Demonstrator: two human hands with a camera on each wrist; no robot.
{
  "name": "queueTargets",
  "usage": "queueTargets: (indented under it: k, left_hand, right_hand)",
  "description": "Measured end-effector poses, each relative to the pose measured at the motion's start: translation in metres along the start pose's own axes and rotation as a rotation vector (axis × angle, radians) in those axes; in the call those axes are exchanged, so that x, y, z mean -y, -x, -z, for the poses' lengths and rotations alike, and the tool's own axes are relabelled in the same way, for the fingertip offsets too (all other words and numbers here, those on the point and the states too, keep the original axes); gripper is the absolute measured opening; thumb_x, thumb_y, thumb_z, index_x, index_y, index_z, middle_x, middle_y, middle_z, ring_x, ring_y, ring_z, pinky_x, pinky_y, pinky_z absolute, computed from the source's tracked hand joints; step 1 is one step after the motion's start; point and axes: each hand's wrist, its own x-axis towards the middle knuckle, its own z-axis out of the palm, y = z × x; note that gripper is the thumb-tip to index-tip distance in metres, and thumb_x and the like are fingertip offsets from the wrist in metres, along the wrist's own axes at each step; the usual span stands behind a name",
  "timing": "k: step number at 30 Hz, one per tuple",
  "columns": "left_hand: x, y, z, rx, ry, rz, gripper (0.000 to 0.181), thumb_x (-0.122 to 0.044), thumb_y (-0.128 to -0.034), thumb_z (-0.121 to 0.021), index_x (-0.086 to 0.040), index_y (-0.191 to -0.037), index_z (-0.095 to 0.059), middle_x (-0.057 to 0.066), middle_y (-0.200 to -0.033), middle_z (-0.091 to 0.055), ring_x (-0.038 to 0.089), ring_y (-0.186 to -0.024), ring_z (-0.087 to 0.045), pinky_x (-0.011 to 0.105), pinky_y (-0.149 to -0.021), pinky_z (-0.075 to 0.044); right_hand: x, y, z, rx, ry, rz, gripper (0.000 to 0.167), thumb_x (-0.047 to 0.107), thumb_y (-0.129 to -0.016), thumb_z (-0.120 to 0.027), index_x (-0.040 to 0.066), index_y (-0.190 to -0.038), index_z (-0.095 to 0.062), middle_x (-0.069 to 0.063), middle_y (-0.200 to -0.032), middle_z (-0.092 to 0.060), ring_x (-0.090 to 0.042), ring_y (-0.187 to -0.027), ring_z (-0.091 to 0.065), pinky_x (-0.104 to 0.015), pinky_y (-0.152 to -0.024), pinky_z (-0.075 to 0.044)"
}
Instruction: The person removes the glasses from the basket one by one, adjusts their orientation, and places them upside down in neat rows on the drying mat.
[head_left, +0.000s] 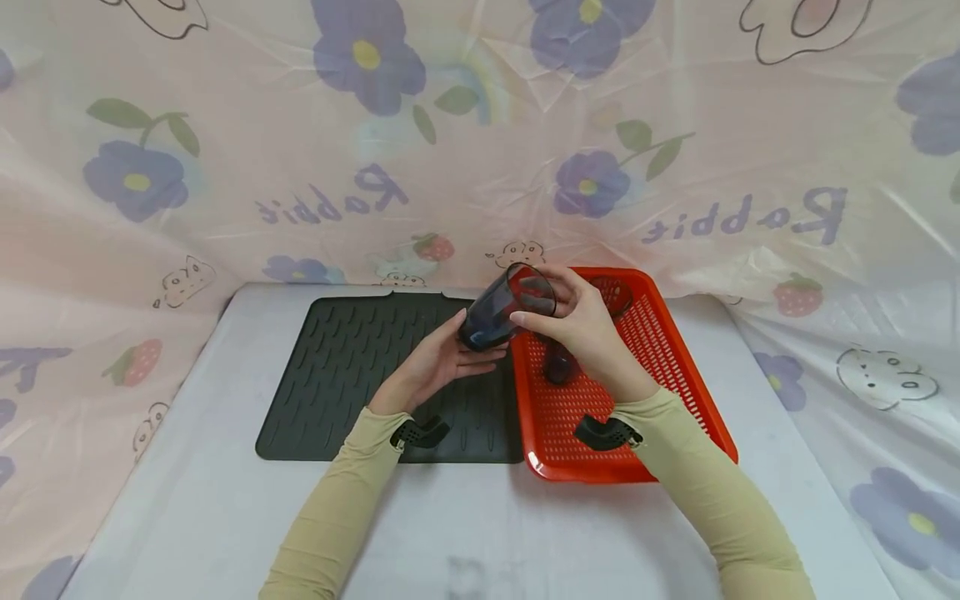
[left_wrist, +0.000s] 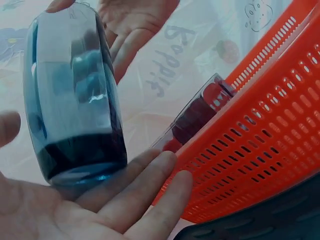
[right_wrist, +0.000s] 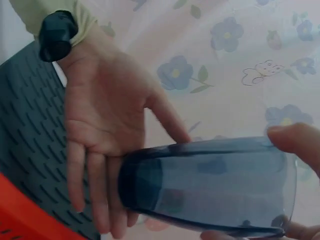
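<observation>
The person wears long sleeves in a pale yellow-green, plain and fairly close-fitting. The left sleeve (head_left: 330, 508) and the right sleeve (head_left: 712, 483) match, both of thin-looking cloth that wrinkles across the forearm, with folds gathered toward the far ends, where the cuffs stop at the wrists. At each cuff sits a black wrist device: the left one (head_left: 422, 432) on the right side of its wrist, the right one (head_left: 606, 433) on the left side of its wrist, each a small, stubby block jutting inward. Seen from the right wrist, the left device has a smooth dark casing with a blunt, rounded end, set against the cloth. Beyond the cuffs, the left hand (head_left: 442, 358) and right hand (head_left: 581, 321) are bare.
</observation>
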Motion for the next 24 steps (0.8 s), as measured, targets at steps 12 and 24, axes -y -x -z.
queueTargets:
  k: [12,24]
  left_hand:
    - [0.002,0.006,0.004,-0.129,-0.012,0.040,0.058,-0.047,-0.0985,-0.047,-0.009,-0.143,-0.042,0.024,-0.123,-0.059,0.035,-0.115,-0.058,0.045,-0.100,-0.043]
    - [-0.008,0.017,0.016,-0.352,-0.004,0.000,0.048,-0.033,-0.0932,-0.064,-0.004,-0.129,-0.050,0.010,-0.101,-0.070,0.036,-0.105,-0.062,0.049,-0.096,-0.046]
  right_hand:
    - [-0.012,0.002,0.001,0.036,0.081,-0.051,0.069,0.019,-0.084,-0.076,0.014,-0.141,-0.038,-0.009,-0.131,-0.054,-0.024,-0.109,-0.060,-0.033,-0.087,-0.052]
    - [-0.023,0.002,0.004,0.113,0.267,-0.194,0.075,0.025,-0.083,-0.077,0.020,-0.145,-0.033,-0.009,-0.139,-0.043,-0.027,-0.122,-0.051,-0.049,-0.098,-0.044]
